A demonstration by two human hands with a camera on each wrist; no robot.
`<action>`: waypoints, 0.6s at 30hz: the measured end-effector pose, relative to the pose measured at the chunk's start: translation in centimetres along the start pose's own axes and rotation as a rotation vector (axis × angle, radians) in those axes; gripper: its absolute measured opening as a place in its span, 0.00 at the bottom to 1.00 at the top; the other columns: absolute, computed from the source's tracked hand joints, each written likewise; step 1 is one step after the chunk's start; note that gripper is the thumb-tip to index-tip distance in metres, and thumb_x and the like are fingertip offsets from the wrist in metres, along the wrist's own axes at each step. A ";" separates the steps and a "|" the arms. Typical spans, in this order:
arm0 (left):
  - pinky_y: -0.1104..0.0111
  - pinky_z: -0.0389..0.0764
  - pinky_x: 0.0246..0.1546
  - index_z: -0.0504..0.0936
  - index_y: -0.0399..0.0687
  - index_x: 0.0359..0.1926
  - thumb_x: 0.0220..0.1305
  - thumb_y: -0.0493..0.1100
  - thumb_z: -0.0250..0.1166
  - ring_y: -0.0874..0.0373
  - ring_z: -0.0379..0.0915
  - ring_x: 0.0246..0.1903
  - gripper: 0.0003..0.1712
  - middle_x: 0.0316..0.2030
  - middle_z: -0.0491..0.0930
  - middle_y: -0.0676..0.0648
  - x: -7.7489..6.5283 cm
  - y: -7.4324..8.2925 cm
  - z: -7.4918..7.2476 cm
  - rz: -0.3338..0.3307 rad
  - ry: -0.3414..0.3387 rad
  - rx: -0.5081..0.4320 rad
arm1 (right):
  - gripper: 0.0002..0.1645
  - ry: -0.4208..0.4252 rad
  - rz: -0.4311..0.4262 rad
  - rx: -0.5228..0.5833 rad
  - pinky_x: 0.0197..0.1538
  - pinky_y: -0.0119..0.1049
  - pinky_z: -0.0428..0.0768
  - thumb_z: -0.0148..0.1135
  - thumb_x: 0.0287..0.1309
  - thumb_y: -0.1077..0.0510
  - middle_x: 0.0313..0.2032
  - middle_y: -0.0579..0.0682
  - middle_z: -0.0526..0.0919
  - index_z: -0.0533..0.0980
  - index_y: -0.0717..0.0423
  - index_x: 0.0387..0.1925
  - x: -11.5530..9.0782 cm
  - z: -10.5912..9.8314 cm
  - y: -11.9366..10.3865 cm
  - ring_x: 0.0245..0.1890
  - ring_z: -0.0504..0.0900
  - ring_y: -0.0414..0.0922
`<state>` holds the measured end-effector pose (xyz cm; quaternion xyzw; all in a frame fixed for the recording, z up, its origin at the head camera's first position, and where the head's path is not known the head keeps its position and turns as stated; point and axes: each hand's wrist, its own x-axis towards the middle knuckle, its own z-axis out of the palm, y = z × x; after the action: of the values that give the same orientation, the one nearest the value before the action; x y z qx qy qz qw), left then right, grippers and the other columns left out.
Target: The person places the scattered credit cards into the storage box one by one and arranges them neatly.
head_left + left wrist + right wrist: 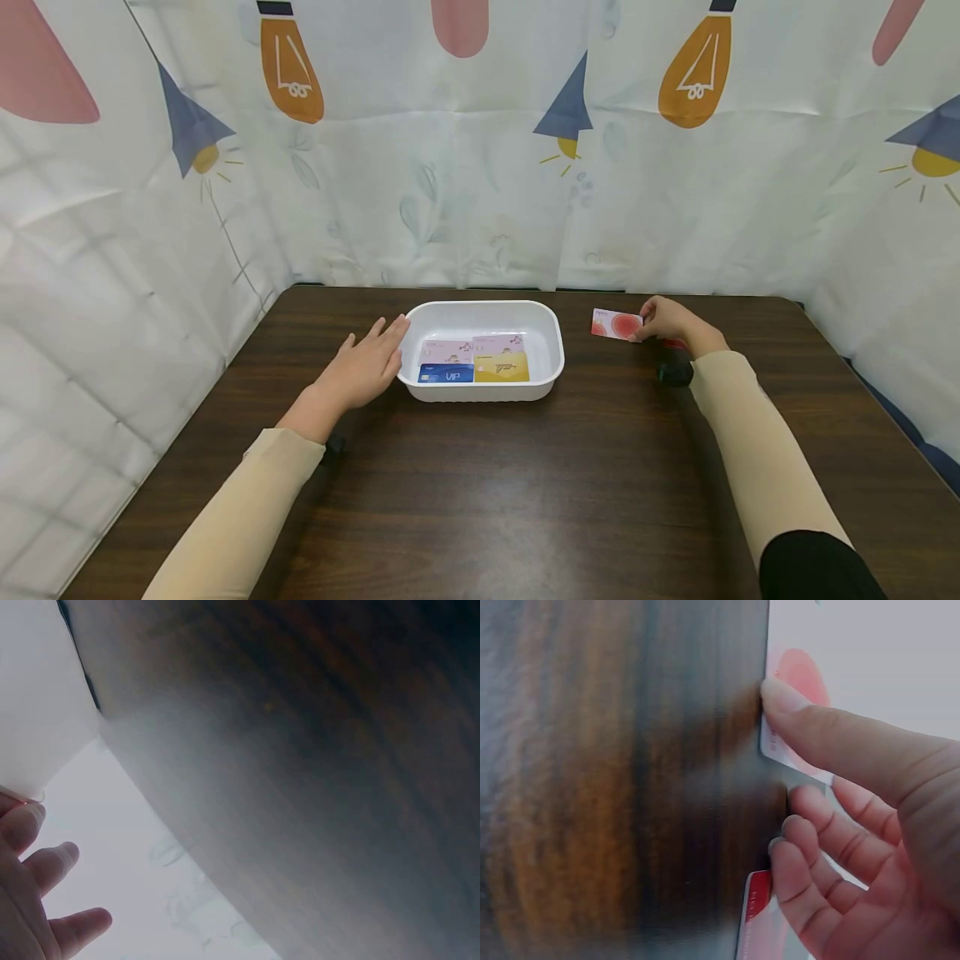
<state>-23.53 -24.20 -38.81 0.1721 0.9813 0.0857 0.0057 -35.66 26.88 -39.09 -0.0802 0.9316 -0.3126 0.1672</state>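
A pink card [606,323] is pinched right of the white tub [480,392].
The right hand [673,323] grips its edge; another card [759,896], with red, is under that hand. The left hand [362,365], fingers straight, is at the tub's left rim. Inside the tub: two pale pink cards [446,352], a blue card [446,374], a gold card [501,368].

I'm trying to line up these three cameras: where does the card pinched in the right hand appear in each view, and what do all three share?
Head: right of centre, the card is to the right of the white tub, pinched by the right hand.
Left wrist: not in this picture.
Right wrist: upper right, the card is partly covered by that hand.
Shared landmark: the dark brown table.
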 end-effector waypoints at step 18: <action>0.30 0.49 0.68 0.48 0.42 0.82 0.81 0.48 0.42 0.38 0.43 0.78 0.35 0.80 0.50 0.41 0.1 -0.2 0.2 0.003 0.000 0.007 | 0.27 0.041 -0.067 0.358 0.43 0.34 0.83 0.62 0.71 0.62 0.41 0.56 0.86 0.63 0.72 0.62 -1.1 0.5 2.1 0.37 0.85 0.42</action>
<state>-23.69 -24.30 -39.03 0.1736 0.9814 0.0820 0.0049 -34.53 28.59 -40.44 -0.0735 0.8612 -0.4803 0.1491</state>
